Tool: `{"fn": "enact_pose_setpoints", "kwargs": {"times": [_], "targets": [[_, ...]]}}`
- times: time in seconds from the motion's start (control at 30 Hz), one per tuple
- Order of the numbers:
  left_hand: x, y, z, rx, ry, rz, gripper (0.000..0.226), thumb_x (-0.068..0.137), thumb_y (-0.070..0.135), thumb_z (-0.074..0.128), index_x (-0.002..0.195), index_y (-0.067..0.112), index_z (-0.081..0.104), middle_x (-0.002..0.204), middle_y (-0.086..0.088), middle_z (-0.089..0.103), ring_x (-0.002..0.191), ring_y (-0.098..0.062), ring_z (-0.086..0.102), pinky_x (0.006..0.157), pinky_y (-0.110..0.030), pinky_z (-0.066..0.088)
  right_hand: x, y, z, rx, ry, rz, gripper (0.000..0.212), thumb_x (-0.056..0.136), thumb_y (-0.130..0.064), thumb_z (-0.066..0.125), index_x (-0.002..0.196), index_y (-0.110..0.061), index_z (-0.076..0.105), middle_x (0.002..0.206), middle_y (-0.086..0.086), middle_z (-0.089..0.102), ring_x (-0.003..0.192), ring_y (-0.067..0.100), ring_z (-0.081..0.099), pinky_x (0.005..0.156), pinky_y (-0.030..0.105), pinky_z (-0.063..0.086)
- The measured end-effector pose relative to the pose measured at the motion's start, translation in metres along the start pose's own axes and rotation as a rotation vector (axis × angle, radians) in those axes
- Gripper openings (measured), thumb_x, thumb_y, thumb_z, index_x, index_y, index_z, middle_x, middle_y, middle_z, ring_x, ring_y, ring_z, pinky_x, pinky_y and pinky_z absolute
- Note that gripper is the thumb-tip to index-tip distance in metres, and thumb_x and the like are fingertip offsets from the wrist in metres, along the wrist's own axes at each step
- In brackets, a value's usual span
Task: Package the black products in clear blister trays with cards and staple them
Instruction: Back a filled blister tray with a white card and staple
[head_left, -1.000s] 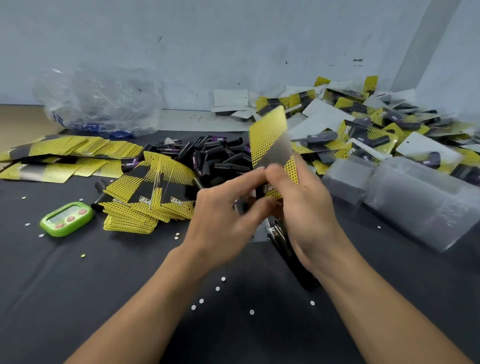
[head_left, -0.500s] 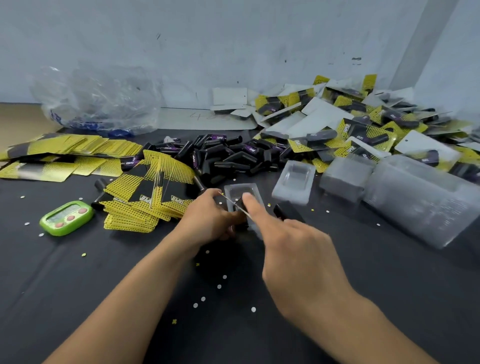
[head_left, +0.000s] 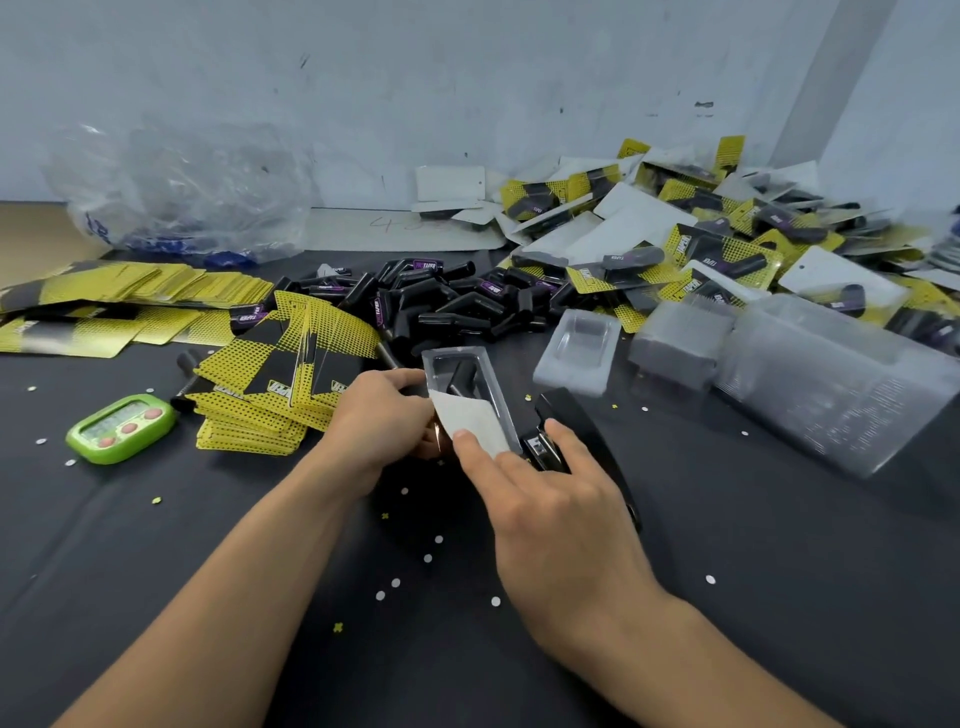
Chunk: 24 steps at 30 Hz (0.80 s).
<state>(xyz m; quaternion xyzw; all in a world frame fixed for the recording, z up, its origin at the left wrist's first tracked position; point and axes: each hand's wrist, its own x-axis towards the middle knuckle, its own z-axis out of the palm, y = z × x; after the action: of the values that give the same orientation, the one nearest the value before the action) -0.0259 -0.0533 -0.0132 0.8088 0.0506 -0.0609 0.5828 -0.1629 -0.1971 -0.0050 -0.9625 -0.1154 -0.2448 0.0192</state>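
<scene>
left fingers grip tray, tips hidden | right fingers flat on card | stapler half-covered

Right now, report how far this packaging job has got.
Done: a heap of finished packs far right. In hand: the left hand holds a blister tray with a black product inside; the right hand presses a card in. Left: stapling it with the stapler, then the loose products pile.

card now flat, half into blister tray
</scene>
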Motion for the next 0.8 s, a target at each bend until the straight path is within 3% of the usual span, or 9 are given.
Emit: {"fn": "enact_pose_setpoints", "kwargs": {"times": [0.13, 0.33, 0.43, 0.53, 0.63, 0.73, 0.8], "targets": [[0.0, -0.001, 0.0, -0.056, -0.025, 0.018, 0.046, 0.096, 0.008, 0.067, 0.142, 0.012, 0.058, 0.058, 0.001, 0.071, 0.051, -0.015, 0.064, 0.054, -0.026, 0.057, 0.003, -0.002, -0.001, -0.071, -0.043, 0.037, 0.068, 0.082, -0.008, 0.023, 0.131, -0.012, 0.07, 0.064, 0.003, 0.065, 0.043, 0.023, 0.056, 0.11, 0.048, 0.049], [0.001, -0.001, -0.001, -0.158, -0.094, -0.024, 0.051, 0.093, 0.0, 0.065, 0.143, 0.008, 0.056, 0.062, -0.006, 0.068, 0.053, -0.018, 0.055, 0.05, -0.023, 0.051, 0.006, -0.005, -0.006, -0.159, -0.065, 0.044, 0.069, 0.08, -0.013, 0.023, 0.129, -0.018, 0.072, 0.063, 0.004, 0.067, 0.045, 0.023, 0.058, 0.106, 0.046, 0.052], [0.002, -0.002, -0.001, -0.173, -0.143, -0.054, 0.044, 0.091, -0.002, 0.061, 0.134, 0.005, 0.063, 0.065, -0.008, 0.064, 0.053, -0.018, 0.046, 0.049, -0.022, 0.047, 0.007, -0.007, -0.008, -0.2, -0.102, 0.015, 0.072, 0.078, -0.016, 0.02, 0.128, -0.022, 0.071, 0.066, 0.004, 0.068, 0.049, 0.023, 0.06, 0.107, 0.046, 0.051], [0.001, -0.002, -0.001, -0.179, -0.166, -0.085, 0.033, 0.088, -0.004, 0.055, 0.117, 0.001, 0.071, 0.058, -0.005, 0.059, 0.045, -0.015, 0.042, 0.044, -0.02, 0.041, 0.011, -0.009, -0.014, -0.223, -0.215, -0.02, 0.068, 0.081, -0.015, 0.025, 0.14, -0.022, 0.058, 0.08, 0.006, 0.071, 0.06, 0.026, 0.059, 0.117, 0.049, 0.038], [0.001, 0.0, 0.0, -0.219, -0.166, -0.136, 0.031, 0.088, -0.006, 0.053, 0.113, -0.005, 0.071, 0.056, -0.005, 0.057, 0.04, -0.014, 0.046, 0.044, -0.019, 0.046, 0.014, -0.008, -0.019, -0.201, -0.334, -0.03, 0.063, 0.086, -0.013, 0.037, 0.149, -0.017, 0.041, 0.097, 0.013, 0.069, 0.069, 0.031, 0.046, 0.123, 0.053, 0.022], [0.001, 0.003, 0.001, -0.236, -0.16, -0.165, 0.032, 0.088, -0.006, 0.056, 0.113, 0.001, 0.074, 0.065, -0.008, 0.062, 0.041, -0.012, 0.051, 0.05, -0.022, 0.054, 0.015, -0.01, -0.021, -0.178, -0.387, -0.017, 0.061, 0.089, -0.013, 0.041, 0.15, -0.015, 0.035, 0.104, 0.016, 0.067, 0.078, 0.034, 0.056, 0.124, 0.054, 0.014], [0.0, 0.004, 0.002, -0.243, -0.167, -0.166, 0.033, 0.088, -0.006, 0.054, 0.112, 0.002, 0.074, 0.06, -0.006, 0.061, 0.039, -0.011, 0.05, 0.047, -0.022, 0.053, 0.016, -0.011, -0.022, -0.155, -0.398, 0.002, 0.056, 0.09, -0.013, 0.041, 0.145, -0.015, 0.039, 0.104, 0.016, 0.067, 0.073, 0.033, 0.049, 0.122, 0.053, 0.016]]}}
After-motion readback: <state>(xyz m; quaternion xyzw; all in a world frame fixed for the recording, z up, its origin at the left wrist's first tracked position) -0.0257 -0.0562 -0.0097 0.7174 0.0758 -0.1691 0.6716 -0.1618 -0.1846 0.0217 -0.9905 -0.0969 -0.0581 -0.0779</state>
